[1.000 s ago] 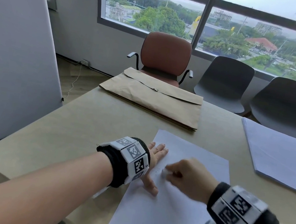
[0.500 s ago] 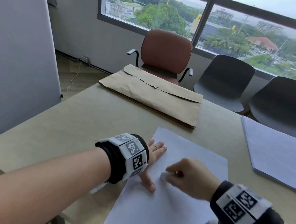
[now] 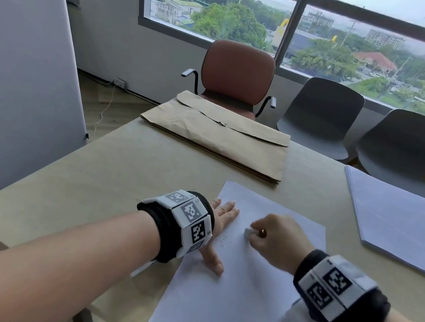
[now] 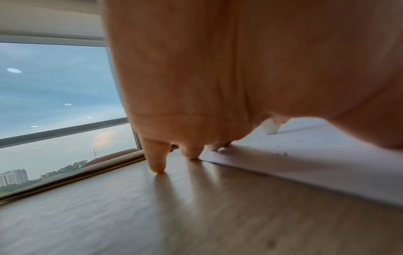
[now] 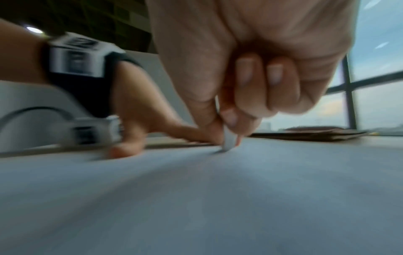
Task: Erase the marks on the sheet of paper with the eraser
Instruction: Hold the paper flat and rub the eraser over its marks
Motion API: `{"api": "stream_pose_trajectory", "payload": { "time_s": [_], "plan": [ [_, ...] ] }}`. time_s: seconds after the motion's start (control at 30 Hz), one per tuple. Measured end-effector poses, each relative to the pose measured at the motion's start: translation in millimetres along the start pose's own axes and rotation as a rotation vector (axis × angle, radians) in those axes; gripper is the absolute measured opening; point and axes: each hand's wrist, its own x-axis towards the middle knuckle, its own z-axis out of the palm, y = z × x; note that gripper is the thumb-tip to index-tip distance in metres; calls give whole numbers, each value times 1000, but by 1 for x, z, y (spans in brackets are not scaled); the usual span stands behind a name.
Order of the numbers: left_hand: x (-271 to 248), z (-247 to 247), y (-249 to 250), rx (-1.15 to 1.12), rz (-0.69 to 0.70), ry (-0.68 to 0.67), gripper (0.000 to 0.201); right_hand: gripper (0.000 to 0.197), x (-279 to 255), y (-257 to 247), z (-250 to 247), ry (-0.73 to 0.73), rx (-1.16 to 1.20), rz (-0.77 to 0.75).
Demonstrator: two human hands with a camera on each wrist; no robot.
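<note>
A white sheet of paper (image 3: pixel 237 298) lies on the beige table (image 3: pixel 120 174) in front of me. My left hand (image 3: pixel 219 223) lies flat with straight fingers on the sheet's left edge, pressing it down; its fingertips (image 4: pixel 157 168) touch the table and the paper (image 4: pixel 305 160). My right hand (image 3: pixel 274 240) pinches a small white eraser (image 3: pixel 248 232) between thumb and fingers, its tip on the sheet (image 5: pixel 218 189). In the right wrist view the eraser (image 5: pixel 229 140) touches the paper. Dark eraser crumbs (image 3: pixel 223 242) lie between the two hands.
A brown paper envelope (image 3: pixel 217 139) lies at the table's far side. A stack of pale sheets (image 3: pixel 396 223) sits at the right. A brown armchair (image 3: pixel 236 75) and two grey chairs (image 3: pixel 322 111) stand beyond the table under the window. A white panel (image 3: pixel 19 74) stands left.
My right hand with the eraser has shifted a little to the right and away from the left hand, uncovering dark crumbs on the sheet. The left hand stays flat on the paper.
</note>
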Motion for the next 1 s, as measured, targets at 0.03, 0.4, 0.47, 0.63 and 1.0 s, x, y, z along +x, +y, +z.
{"api": "stream_pose_trajectory", "payload": {
  "time_s": [0.03, 0.4, 0.47, 0.63, 1.0],
  "plan": [
    [0, 0, 0, -2, -1, 1, 120, 42, -6, -5, 5, -4, -26, -29],
    [1, 3, -1, 9, 0, 11, 120, 43, -15, -21, 10, -37, -26, -26],
    [2, 3, -2, 7, 2, 11, 120, 43, -15, -16, 8, -58, -3, -18],
    [1, 2, -1, -9, 10, 31, 120, 43, -3, -4, -5, 19, -40, 118],
    [2, 4, -2, -5, 20, 43, 120, 40, 11, 5, -6, 34, 7, 73]
  ]
}}
